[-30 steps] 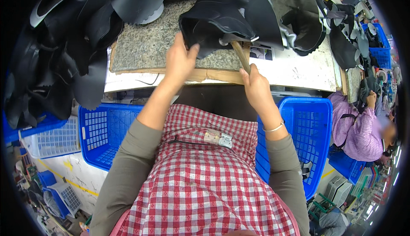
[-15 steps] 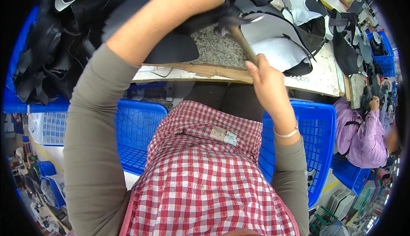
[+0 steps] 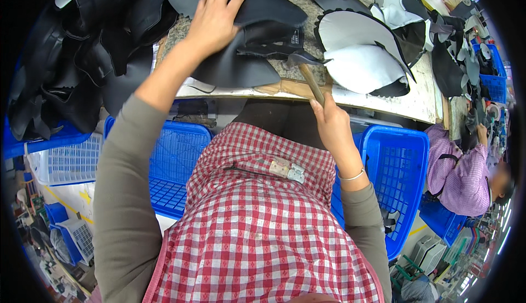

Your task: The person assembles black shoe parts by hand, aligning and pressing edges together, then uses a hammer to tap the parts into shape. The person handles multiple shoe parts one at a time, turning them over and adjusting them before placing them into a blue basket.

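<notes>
My right hand (image 3: 332, 117) is closed round the wooden handle of a hammer (image 3: 311, 81). The hammer's dark metal head rests low over the bench, beside a black leather-like piece (image 3: 235, 71) with a small label. My left hand (image 3: 215, 22) lies with fingers stretched out on a larger black sheet-like piece (image 3: 268, 8), which overlaps the labelled one. To the right of the hammer head sit white-lined, black-edged shoe upper pieces (image 3: 356, 67), touched by neither hand.
Dark shoe uppers (image 3: 109, 51) are heaped at the left. Below the stone-topped bench (image 3: 285, 72) stand a blue basket (image 3: 397, 193) on the right and another blue basket (image 3: 178, 149) on the left. A person in a checked purple top (image 3: 457, 174) works at the far right.
My left hand has moved left and now rests on the black piece, which lies flatter on the bench. The hammer in my right hand has come slightly nearer to me.
</notes>
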### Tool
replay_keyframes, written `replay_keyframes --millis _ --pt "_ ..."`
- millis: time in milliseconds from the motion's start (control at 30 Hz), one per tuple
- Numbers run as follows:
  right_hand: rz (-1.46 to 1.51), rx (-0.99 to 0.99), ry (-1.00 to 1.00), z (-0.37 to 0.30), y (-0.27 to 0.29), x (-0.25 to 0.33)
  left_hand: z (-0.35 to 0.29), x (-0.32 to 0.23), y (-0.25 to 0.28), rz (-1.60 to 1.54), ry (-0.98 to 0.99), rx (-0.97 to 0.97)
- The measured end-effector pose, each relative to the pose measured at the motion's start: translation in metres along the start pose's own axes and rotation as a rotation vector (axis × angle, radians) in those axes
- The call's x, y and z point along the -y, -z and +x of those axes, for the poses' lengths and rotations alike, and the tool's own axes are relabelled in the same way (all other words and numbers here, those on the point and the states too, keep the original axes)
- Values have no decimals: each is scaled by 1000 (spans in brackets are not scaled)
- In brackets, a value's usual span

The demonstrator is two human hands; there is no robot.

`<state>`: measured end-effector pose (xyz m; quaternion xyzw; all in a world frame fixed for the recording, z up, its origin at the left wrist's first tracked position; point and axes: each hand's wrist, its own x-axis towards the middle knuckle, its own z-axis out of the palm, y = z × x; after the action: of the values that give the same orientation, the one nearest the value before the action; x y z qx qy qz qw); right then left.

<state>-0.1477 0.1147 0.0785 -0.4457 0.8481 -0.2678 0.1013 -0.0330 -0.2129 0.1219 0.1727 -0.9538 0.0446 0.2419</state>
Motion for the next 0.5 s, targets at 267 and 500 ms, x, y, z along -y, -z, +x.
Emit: replay_keyframes --millis 267,500 --pt "0 17 30 -10 11 10 71 -15 85 414 -499 -484" --pt "-17 68 -47 -12 15 12 -25 -54 30 323 -190 155"
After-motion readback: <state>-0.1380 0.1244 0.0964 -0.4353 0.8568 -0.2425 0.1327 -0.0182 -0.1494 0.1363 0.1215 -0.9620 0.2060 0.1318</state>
